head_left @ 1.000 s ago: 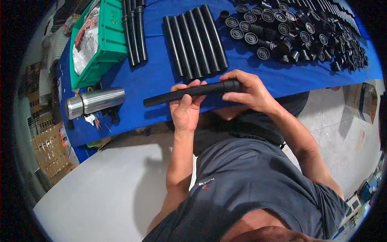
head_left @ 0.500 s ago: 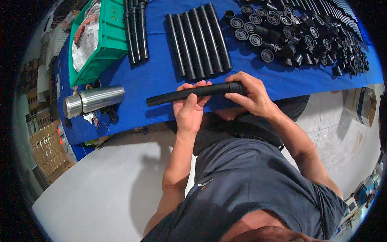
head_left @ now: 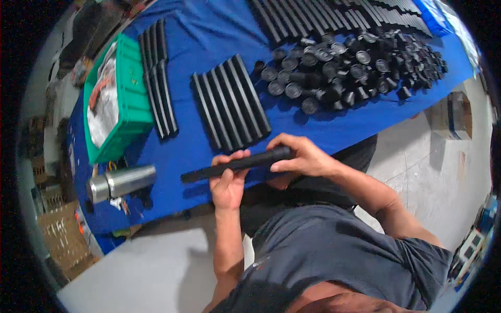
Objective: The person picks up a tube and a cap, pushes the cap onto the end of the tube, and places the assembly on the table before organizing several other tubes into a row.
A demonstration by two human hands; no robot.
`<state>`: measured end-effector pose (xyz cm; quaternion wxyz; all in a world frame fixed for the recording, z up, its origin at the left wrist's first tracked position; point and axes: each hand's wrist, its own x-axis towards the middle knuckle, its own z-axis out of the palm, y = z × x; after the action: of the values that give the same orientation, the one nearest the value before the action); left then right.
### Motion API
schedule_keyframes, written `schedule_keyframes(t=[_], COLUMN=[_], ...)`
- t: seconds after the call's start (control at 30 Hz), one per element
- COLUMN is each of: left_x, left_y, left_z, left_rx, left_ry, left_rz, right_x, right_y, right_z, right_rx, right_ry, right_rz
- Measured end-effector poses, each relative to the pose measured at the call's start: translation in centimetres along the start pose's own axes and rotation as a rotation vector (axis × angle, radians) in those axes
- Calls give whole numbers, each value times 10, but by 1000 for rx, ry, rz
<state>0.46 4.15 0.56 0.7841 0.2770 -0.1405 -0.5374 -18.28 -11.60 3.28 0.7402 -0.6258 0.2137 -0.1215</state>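
Note:
A black tube [head_left: 251,161] lies across both hands above the near edge of the blue-covered table, its plain end toward the left. My left hand [head_left: 227,182] supports it from below, palm up, with the thumb in front and fingertips behind. Closed round the wider right end is my right hand [head_left: 301,156], which hides part of that end. Just beyond the hands, a row of several black tubes [head_left: 229,103] rests side by side on the cloth.
Left of the row lie more black tubes [head_left: 158,86] and a green bin [head_left: 130,99] holding crumpled material. A steel bottle [head_left: 130,180] lies near the left edge. Many small round black caps [head_left: 334,68] are heaped at the right, with long rods [head_left: 308,18] behind them.
The view has shifted, so the table and its contents appear lower and more of the far side shows. Both hands keep their hold on the tube.

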Motion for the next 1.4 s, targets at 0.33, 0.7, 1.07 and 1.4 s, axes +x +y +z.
schedule_keyframes(t=[0.33, 0.7, 1.07, 1.4], left_x=[1, 4, 1, 4], left_y=[-8, -7, -4, -7], left_z=[-1, -5, -1, 1], left_rx=[-3, -64, -30, -41], left_ry=[10, 48, 34, 64], left_rz=[13, -7, -6, -39], right_x=[-1, 2, -1, -5], right_y=[6, 3, -4, -19], right_z=[7, 2, 2, 3], right_rx=[50, -355, -225, 38], right_ry=[65, 162, 86, 67], right_rz=[-38, -445, -183, 129])
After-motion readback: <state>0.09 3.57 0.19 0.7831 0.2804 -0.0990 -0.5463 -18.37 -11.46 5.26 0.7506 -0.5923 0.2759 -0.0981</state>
